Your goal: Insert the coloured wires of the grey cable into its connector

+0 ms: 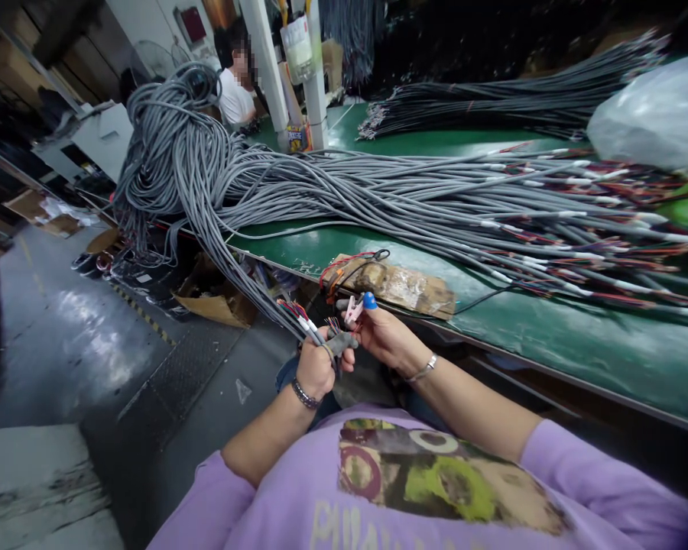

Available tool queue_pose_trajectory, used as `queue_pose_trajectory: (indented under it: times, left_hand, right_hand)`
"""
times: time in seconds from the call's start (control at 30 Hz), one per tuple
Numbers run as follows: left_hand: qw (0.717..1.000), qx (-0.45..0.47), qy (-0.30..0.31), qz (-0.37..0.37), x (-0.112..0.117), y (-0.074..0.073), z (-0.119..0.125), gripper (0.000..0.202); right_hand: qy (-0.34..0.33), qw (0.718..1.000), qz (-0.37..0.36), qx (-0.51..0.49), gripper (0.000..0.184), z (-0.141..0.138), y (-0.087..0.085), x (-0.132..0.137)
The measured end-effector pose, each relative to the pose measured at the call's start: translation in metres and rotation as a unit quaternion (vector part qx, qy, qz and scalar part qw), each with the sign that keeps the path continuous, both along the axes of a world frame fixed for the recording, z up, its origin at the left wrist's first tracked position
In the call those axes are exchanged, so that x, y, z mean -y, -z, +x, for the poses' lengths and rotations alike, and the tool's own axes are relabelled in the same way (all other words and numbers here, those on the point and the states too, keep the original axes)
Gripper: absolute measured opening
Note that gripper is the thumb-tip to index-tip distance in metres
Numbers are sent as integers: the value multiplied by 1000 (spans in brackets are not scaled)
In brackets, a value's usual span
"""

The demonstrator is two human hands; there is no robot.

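My left hand [316,368] is closed around the ends of several grey cables [264,294], with a grey cover on its thumb. Thin coloured wires [293,308] and white sleeves [308,327] stick out beyond that grip. Close beside it, my right hand [387,336] is pinched, a blue cover on one fingertip. At those fingers is a small pale pink clip-like piece [353,312], which looks held; its exact kind is unclear. Fine wire ends [333,325] lie between the two hands, partly hidden by the fingers.
A large bundle of grey cables [344,183] lies across the green table [550,344]. Near its edge sits a taped wooden board [401,286] with red and black leads. Darker cables [481,107], a plastic bag [657,111] and a seated person [235,95] are farther back.
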State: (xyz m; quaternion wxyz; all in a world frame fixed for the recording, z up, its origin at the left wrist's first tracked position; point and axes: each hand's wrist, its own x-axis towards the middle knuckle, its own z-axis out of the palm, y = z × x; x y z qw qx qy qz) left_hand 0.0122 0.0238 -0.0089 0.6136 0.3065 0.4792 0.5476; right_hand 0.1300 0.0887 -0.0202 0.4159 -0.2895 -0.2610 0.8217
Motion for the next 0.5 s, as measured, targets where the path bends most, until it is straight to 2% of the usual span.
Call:
queue_pose_trajectory:
  times: [0.1,0.2,0.5]
  left_hand:
    - [1000,0,-3,-6,-1,2,1,27]
    - [1000,-4,0,-15,-2,4,2,27]
    - [999,-10,-31,-4,7,-3,1,32]
  right_hand:
    - [40,998,-39,-10,36,-3,-1,-2]
    - [66,997,-39,-4,35,-6,-1,-2]
    - [-13,999,-41,33,51,7,-2,4]
